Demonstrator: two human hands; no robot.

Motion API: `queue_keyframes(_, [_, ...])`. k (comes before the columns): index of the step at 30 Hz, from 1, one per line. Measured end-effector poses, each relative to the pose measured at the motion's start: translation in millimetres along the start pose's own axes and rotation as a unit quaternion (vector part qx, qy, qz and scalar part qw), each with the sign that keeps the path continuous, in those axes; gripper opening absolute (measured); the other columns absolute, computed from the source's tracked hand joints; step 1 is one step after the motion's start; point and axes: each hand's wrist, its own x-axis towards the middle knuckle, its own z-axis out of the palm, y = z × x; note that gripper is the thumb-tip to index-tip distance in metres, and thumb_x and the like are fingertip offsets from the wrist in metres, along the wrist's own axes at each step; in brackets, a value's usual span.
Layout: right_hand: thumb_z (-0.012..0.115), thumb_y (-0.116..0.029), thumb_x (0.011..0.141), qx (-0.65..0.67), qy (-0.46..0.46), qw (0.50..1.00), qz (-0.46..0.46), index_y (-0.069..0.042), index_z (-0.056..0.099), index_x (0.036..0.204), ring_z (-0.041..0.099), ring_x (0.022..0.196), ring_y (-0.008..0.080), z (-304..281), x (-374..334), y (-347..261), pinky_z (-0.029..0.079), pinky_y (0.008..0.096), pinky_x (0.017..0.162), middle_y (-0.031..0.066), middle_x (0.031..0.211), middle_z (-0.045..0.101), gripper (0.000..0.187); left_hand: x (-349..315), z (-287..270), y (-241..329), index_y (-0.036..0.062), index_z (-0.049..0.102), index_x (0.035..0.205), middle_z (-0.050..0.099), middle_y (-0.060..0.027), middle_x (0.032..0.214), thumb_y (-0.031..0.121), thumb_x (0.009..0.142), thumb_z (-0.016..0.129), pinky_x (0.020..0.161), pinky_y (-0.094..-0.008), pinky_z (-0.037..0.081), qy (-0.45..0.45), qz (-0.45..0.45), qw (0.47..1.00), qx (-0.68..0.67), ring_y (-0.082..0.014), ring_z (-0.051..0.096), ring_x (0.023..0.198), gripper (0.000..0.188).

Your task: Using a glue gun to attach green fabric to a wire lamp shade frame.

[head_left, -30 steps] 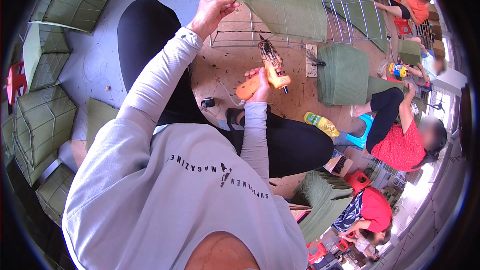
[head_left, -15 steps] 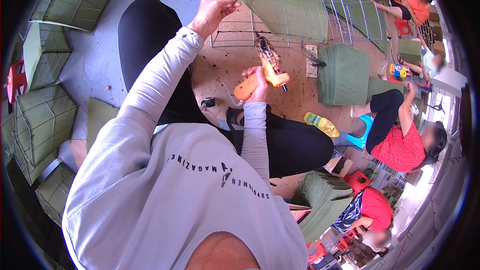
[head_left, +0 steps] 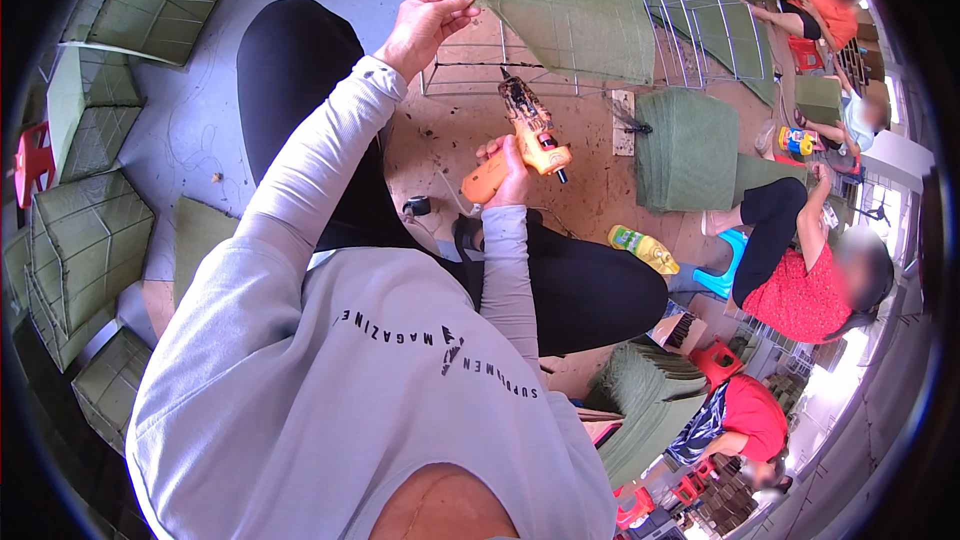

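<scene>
My right hand [head_left: 510, 172] is wrapped round the handle of an orange glue gun [head_left: 532, 128]. The gun's dark, glue-smeared nozzle points away from me, toward a wire frame [head_left: 503, 48]. Up at the left, my left hand [head_left: 428, 25] is closed in a pinch at the edge of a green mesh sheet [head_left: 560, 15]. That sheet lies over the wire frame, whose thin rods show through it. A dark line of glue runs along the frame's near rod.
Stacked green mesh [head_left: 686, 150] lies to the right, near a bottle of yellow liquid [head_left: 643, 248]. Another wire frame [head_left: 705, 35] stands farther right. Mesh-covered frames [head_left: 90, 240] line the left. A person in red [head_left: 800, 290] sits by a blue stool [head_left: 722, 265].
The glue gun in my right hand has shifted slightly left, and its nozzle has swung left toward the frame's near rod. My left hand has barely moved.
</scene>
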Motion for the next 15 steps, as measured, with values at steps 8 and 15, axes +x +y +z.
queue_keyframes(8, [0.057,-0.021,0.083,-0.004,-0.011,1.000,0.003,-0.004,0.050,0.081,0.048,0.067,0.0162,5.3,-4.2,-0.1,0.042,0.0312,0.067,0.0049,0.072,0.048,0.018,-2.4,2.4,-0.9,0.0018,0.058,0.094,0.061,-0.0043,0.083,0.006,0.082,0.058,0.072,-0.0216,0.050,-0.001,0.000,1.000,-0.013,-0.0124,0.061,0.075,0.013])
queue_keyframes(15, [0.057,-0.022,0.083,0.004,-0.011,1.000,0.017,-0.004,0.050,0.081,0.049,0.069,0.0164,3.0,-3.8,2.6,0.043,0.0317,0.067,0.0045,0.072,0.049,0.019,-1.1,-0.4,-0.2,0.0028,0.058,0.096,0.061,-0.0034,0.085,0.008,0.084,0.055,0.071,-0.0206,0.050,-0.001,-0.001,1.000,-0.003,-0.0113,0.060,0.078,0.013])
